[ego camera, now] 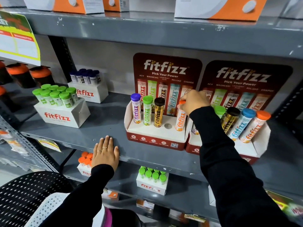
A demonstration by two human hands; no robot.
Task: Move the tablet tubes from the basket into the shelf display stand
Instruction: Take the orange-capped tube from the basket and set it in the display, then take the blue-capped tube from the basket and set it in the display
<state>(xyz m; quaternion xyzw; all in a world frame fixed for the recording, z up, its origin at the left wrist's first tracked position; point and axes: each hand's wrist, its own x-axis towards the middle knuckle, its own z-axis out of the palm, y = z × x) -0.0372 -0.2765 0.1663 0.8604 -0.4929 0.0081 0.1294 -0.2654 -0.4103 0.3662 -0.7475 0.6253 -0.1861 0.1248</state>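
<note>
A red and white Fitfizz display stand (156,138) sits on the grey middle shelf. It holds a purple-capped tube (136,108), a green-capped tube (147,110) and a black-capped gold tube (158,112). One round hole (168,126) in it is empty. My right hand (193,102) grips the orange cap of an orange tube (180,120) that stands in the rightmost slot. My left hand (105,152) lies flat on the shelf's front edge, fingers spread, holding nothing. A black perforated basket (24,192) shows at the bottom left; its contents are hidden.
A second Fitfizz stand (255,145) with several tubes stands right beside the first, partly behind my right arm. White boxes of green-capped (62,112) and blue-capped tubes (91,92) stand at left. Lower shelf holds more tube boxes (151,185).
</note>
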